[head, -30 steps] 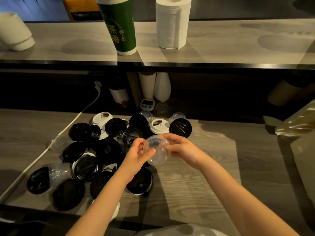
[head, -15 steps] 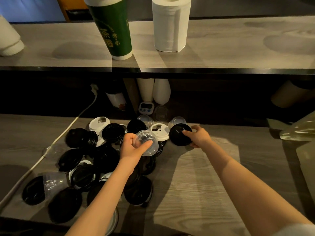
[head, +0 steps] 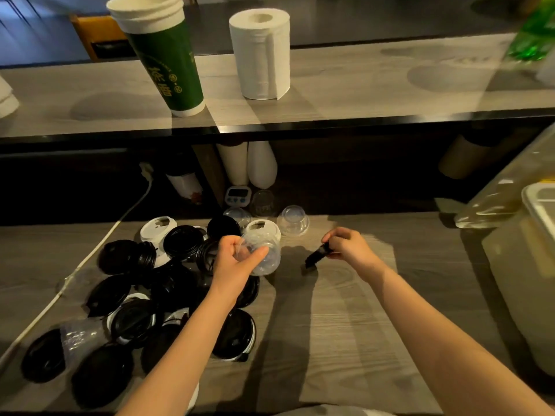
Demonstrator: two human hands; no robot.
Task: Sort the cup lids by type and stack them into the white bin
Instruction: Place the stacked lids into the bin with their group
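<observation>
Since half a second ago the right hand (head: 345, 246) has lifted a black lid (head: 316, 256) off the table (head: 345, 325), grip pinching its rim; left hand (head: 234, 262) clasps clear dome lids (head: 265, 255); the pile of lids (head: 135, 295) lies mostly unsorted, white bin (head: 526, 199) well apart at right

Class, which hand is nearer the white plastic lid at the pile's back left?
Left. The left hand, holding a clear dome lid, is right of the white plastic lid; the right hand, pinching a black lid, farther right.
</observation>
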